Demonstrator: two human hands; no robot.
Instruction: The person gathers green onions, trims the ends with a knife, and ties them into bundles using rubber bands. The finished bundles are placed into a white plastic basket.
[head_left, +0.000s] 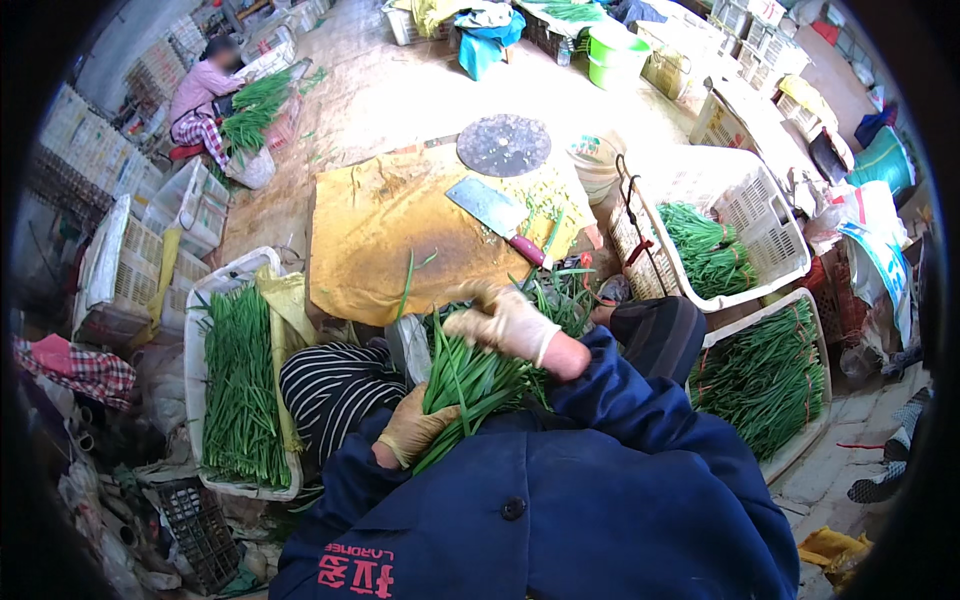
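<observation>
My left hand (412, 429), in a cream-coloured glove, grips a bunch of green garlic chives (476, 382) over my lap. The long leaves slant up and to the right from it. Above the bunch, my right hand (504, 319), also gloved, is bent with its fingers pointing left and blurred. Whether it pinches any leaves cannot be made out. Beyond my hands lies a yellow cloth-covered board (375, 232). A cleaver (491, 210) with a dark red handle rests on it, among chopped green bits near a round dark board (504, 144).
Chives fill a white crate (191, 375) at my left and another crate (821, 352) at my right. A white basket (776, 225) holds tied bunches, with a black hook (637, 210) on its side. At far left a person (201, 101) sits beside a chive pile (259, 109).
</observation>
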